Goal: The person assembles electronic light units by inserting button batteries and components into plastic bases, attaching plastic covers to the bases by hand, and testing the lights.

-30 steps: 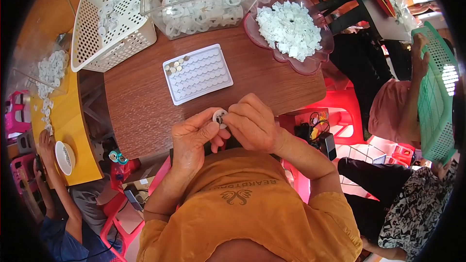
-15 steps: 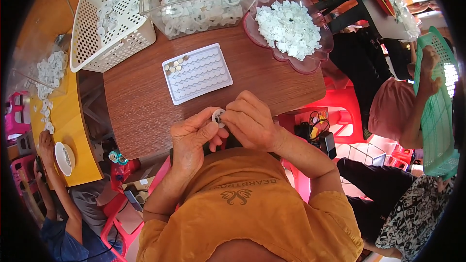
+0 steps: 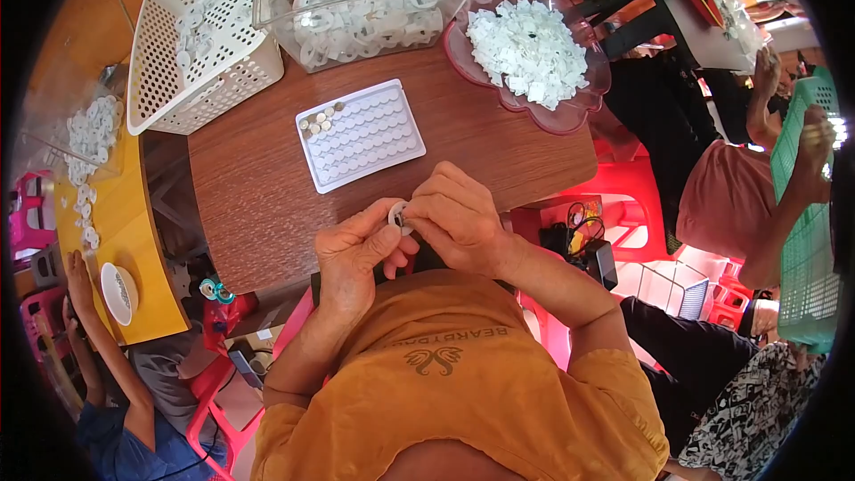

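Observation:
Near the table's front edge, my left hand pinches a small round white plastic piece with a dark part at its middle. My right hand is closed at the piece's right side, thumb and forefinger pressed together against it; whatever they grip is hidden. Beyond my hands lies a white plastic tray with rows of round pockets. A few silvery button cells sit in its far left corner.
On the brown table stand a white perforated basket, a clear bin of round white pieces and a pink flower-shaped bowl of small white squares. A person works at the yellow table to the left; another holds a green basket.
My hands stay together on the piece with hardly any movement. On the right, the other person's green basket has shifted slightly outward and down.

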A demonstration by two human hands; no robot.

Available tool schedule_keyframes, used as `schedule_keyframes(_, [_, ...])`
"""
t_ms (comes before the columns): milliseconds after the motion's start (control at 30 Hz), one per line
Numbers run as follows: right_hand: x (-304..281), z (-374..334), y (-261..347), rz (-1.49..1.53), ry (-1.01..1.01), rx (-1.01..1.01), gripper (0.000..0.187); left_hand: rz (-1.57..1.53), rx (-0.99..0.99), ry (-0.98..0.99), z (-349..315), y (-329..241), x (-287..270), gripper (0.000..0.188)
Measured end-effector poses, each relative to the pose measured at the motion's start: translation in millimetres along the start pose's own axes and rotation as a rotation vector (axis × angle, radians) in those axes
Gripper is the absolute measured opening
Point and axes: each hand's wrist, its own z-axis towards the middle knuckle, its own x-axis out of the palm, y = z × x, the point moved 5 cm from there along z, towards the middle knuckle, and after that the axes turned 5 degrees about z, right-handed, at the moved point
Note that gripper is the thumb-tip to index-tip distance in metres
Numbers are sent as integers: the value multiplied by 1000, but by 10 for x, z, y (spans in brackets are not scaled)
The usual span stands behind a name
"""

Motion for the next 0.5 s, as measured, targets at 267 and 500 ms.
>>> schedule_keyframes(267, [-6,-25,5,-67,-77,127,17,33,38,-3,-1,-15,21,30])
schedule_keyframes(500, [-7,-26,-14,-14,-87,237,18,68,56,-1,-6,-43,13,33])
